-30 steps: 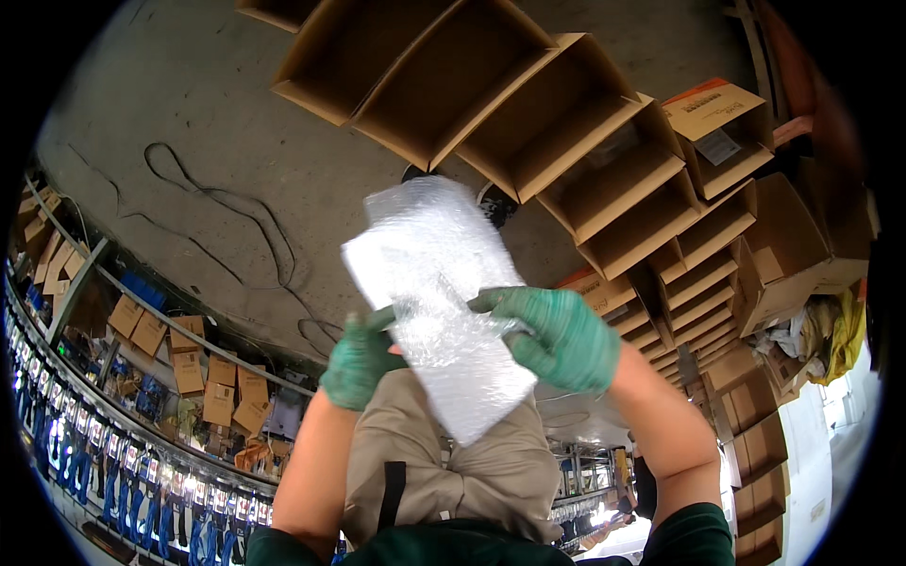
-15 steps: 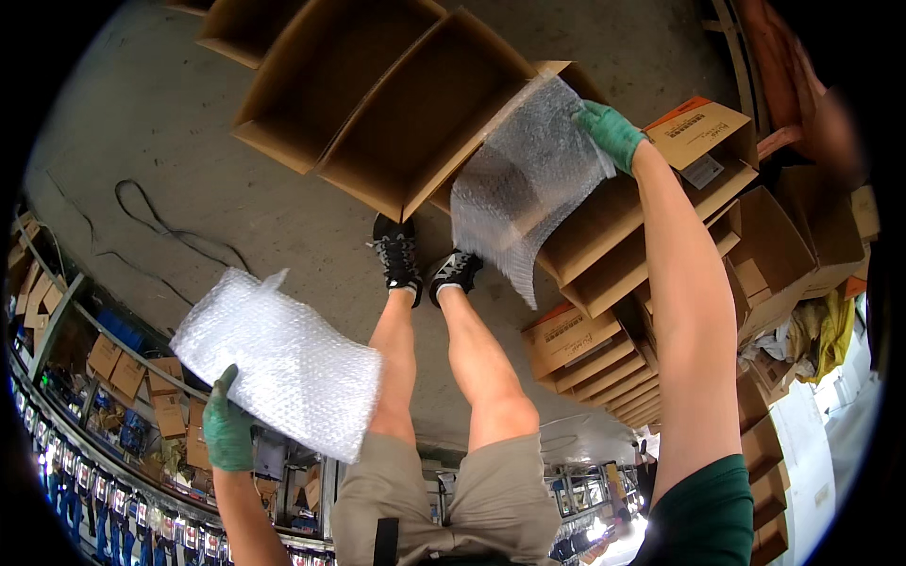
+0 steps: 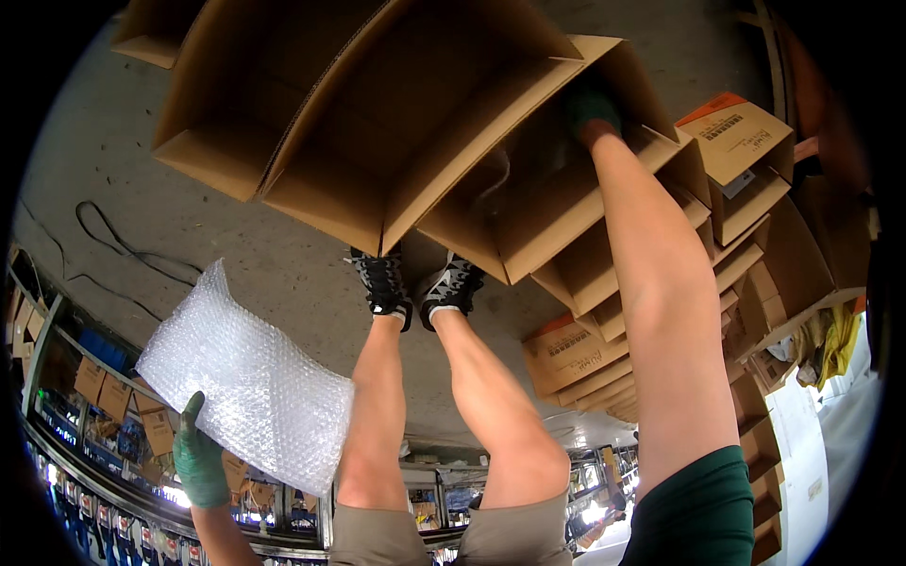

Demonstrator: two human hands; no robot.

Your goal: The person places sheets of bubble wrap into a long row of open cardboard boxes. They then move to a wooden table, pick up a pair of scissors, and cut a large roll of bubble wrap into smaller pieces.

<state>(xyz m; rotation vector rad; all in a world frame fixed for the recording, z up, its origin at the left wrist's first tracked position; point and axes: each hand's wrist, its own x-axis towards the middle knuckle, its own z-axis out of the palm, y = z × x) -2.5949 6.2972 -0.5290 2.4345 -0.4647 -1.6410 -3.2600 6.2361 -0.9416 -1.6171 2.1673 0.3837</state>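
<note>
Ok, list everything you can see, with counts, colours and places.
Bubble wrap: at least one sheet, whitish clear, lower left
Open boxes: several, brown, ahead and right
Clear wrap: count unclear, see-through, inside an open box
Orange-edged carton: one, brown, upper right
Stacked cartons: many, brown, right of centre
Crumpled bundle: one, yellow, far right
Floor: one, grey, centre and left
Cable: at least one, dark, on the floor
Metal rack: at least one, grey, lower left
Small cartons: several, brown, on the rack
Shoes: two, black and grey, centre
Shorts: one pair, beige, bottom
Legs: two, bare, below centre
Left hand: one, green-gloved, holding the bubble wrap
Right hand: one, green-gloved, inside an open box
</note>
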